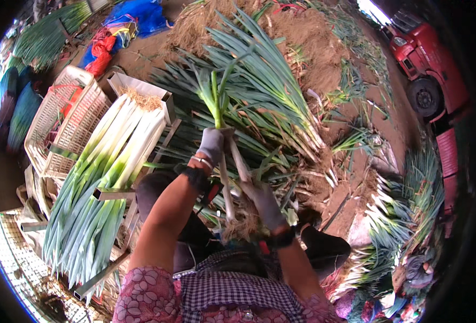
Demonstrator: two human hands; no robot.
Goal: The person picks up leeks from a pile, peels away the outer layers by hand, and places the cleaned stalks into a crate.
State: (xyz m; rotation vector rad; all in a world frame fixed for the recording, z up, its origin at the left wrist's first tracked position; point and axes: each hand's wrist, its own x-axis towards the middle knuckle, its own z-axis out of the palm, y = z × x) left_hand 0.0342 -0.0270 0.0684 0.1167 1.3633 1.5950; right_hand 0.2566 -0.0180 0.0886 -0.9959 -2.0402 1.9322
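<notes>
L hand (212, 144) fingers grip leek (216, 107) stalk; R hand (265, 203) fingers closed near roots, prob. gripping.

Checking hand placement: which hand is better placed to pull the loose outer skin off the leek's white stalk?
Probably the right hand: it sits low by the long white-stalked green leek's roots, while the left hand grips higher, steadying it.
</notes>
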